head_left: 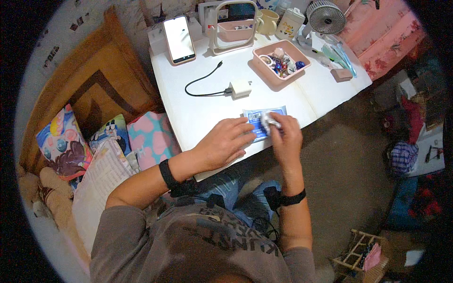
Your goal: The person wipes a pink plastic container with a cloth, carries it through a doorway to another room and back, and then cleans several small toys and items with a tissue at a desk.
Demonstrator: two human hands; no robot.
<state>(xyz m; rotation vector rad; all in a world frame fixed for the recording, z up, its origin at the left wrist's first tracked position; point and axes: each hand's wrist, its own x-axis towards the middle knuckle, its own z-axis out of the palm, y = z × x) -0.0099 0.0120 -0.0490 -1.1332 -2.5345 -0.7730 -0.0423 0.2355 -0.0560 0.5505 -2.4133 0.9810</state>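
A flat blue-and-white packet [257, 134] lies near the table's front edge. My left hand [226, 141] rests at its left side, fingers stretched out, with the fingertips by the packet's edge and nothing gripped. Over the packet's right part, my right hand [288, 139] pinches a small crumpled silvery-white piece [271, 122] between thumb and fingers. What this piece is, I cannot make out. Beyond the packet, a white charger plug [240, 88] sits with a black cable [200, 95] curving off to the left.
On the white table [311, 101] stand a pink tray [278, 85] of small trinkets, a lit phone [180, 40], a framed mirror [233, 47], a cream mug [269, 22] and a small fan [326, 17]. A pinkish-brown box [341, 75] lies near the right edge. Pillows [152, 137] are at left.
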